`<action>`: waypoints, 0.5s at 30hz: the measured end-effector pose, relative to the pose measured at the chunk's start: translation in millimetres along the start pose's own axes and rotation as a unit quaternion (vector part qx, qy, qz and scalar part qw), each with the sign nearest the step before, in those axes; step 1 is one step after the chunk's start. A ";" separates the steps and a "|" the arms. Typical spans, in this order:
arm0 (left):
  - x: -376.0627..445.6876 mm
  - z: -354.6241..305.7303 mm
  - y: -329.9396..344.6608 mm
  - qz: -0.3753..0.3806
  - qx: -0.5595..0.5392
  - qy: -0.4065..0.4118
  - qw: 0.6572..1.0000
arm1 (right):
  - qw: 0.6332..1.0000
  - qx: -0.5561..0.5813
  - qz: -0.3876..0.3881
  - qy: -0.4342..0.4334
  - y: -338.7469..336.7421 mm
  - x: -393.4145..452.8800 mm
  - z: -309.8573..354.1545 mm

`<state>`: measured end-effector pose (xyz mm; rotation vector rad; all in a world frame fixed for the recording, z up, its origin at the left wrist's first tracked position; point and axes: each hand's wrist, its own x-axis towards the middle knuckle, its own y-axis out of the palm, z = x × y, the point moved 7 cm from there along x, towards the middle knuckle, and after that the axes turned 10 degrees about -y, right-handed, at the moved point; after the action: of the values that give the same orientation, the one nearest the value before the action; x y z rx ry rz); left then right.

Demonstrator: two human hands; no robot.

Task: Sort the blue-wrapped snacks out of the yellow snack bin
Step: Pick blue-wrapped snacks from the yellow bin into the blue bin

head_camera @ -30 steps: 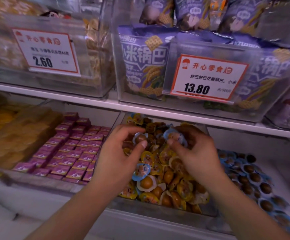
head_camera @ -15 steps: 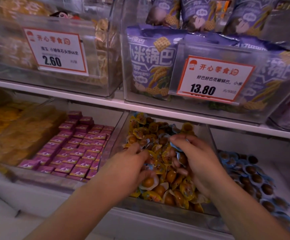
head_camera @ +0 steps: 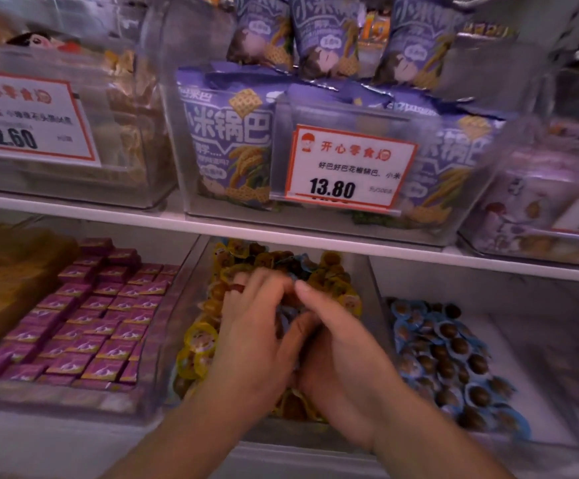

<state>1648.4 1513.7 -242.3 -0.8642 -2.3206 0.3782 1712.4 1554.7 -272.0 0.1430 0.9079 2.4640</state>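
Note:
The clear yellow snack bin (head_camera: 373,285) on the lower shelf holds a heap of yellow-wrapped snacks (head_camera: 201,337). Both my hands are inside it, pressed close together over the middle of the heap. My left hand (head_camera: 250,340) has its fingers curled down into the pile. My right hand (head_camera: 340,354) curls inward against it, thumb pointing up. Blue-wrapped snacks (head_camera: 286,318) show in the gap between the two hands, gripped by both. More blue wrapping (head_camera: 302,267) peeks out of the heap just beyond my fingers. The frame is blurred.
Right of the bin lies a spread of blue-wrapped snacks (head_camera: 447,357) on the white shelf. Left of it is a bin of purple packets (head_camera: 91,326). The upper shelf edge (head_camera: 281,236) hangs just above, carrying bins of purple bags (head_camera: 233,143) and price tags (head_camera: 346,167).
My hands have come together in the middle of the bin, the left moving right and deeper into the heap. The camera has moved closer to the shelf.

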 end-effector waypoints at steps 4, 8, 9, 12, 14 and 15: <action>-1.7 -7.2 19.1 0.073 -0.002 0.038 0.997 | 0.993 -0.093 -0.060 -0.041 -23.3 -10.3 16.0; -11.6 -10.5 33.6 0.146 -0.058 0.059 0.986 | 0.966 -0.203 -0.074 -0.138 -43.4 -20.1 51.6; -13.8 -11.1 36.5 0.159 -0.070 0.059 0.983 | 0.960 -0.219 -0.078 -0.158 -48.6 -22.3 62.3; -15.4 -11.4 41.5 0.160 -0.051 0.068 0.984 | 0.951 -0.221 -0.128 -0.175 -82.7 -26.6 90.3; -9.8 -7.0 40.9 0.129 -0.008 0.072 0.989 | 0.932 -0.247 -0.194 -0.183 -119.8 -27.9 109.7; -6.2 -3.3 40.1 0.116 0.016 0.070 0.991 | 0.914 -0.276 -0.235 -0.185 -140.5 -28.0 118.2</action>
<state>1673.7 1539.6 -261.0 -1.1120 -2.0861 0.4360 1827.4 1700.4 -267.6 0.1611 0.0496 2.0407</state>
